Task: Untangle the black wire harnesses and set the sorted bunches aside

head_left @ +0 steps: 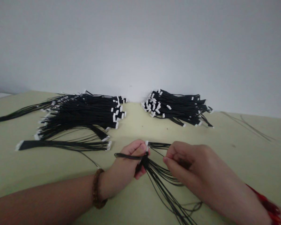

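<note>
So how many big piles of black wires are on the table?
2: the left pile and the right pile, lying side by side with a gap between them. Neither looks hidden.

On the table (pixel 140 125), a bundle of connector cables (pixel 84 112) lies at eleven o'clock and a second bundle (pixel 175 107) at one o'clock, both just before the wall (pixel 140 47). A smaller bunch of cables (pixel 164 181) sits at six o'clock, between the left hand (pixel 128 162) and the right hand (pixel 189 165).

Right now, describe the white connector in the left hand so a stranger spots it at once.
On the green table, below two heaps of black wires, two hands hold a wire bundle. The white connector pokes up from the left hand, apart from the heaped ones.
</note>
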A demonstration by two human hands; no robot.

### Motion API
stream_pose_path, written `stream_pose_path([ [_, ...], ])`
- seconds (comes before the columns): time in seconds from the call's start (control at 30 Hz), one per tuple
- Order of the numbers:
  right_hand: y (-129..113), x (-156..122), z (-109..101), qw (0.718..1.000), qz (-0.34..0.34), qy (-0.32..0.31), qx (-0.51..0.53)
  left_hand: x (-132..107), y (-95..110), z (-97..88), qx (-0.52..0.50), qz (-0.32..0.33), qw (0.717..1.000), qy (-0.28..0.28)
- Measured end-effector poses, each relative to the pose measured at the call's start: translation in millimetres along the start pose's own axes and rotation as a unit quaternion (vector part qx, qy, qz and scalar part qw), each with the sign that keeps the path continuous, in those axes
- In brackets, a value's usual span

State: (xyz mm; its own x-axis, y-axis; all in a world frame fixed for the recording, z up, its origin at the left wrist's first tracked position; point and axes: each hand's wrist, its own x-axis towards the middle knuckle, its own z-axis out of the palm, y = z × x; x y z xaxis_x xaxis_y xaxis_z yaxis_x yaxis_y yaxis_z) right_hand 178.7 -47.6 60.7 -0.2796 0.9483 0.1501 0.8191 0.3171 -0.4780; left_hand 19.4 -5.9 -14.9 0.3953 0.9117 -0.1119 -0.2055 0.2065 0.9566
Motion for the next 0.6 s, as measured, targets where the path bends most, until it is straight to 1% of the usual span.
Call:
stream_pose_path([
  [0.17, 1.2, -2.1, -1.0, 1.0, -0.002, -0.006, -0.01, -0.2, 0.7, 0.0, -0.021, -0.007, 1.0, -0.01],
  [0.33, 3.4, -1.7, 3.3, 1.0, -0.005, 0.016, -0.027, -1.5, 2.7, 0.2, -0.009, 0.0, 1.0, -0.014],
  [0.47, 1.4, -0.2, 2.8, 1.0, -0.011, 0.017, -0.018, -2.7, 4.4, 0.2, 0.057, 0.018, 0.998, -0.012],
  [0.6, -2.6, 0.5, -0.1, 1.0, -0.022, 0.018, 0.004, -3.5, 4.6, -0.2, 0.143, 0.047, 0.989, 0.007],
])
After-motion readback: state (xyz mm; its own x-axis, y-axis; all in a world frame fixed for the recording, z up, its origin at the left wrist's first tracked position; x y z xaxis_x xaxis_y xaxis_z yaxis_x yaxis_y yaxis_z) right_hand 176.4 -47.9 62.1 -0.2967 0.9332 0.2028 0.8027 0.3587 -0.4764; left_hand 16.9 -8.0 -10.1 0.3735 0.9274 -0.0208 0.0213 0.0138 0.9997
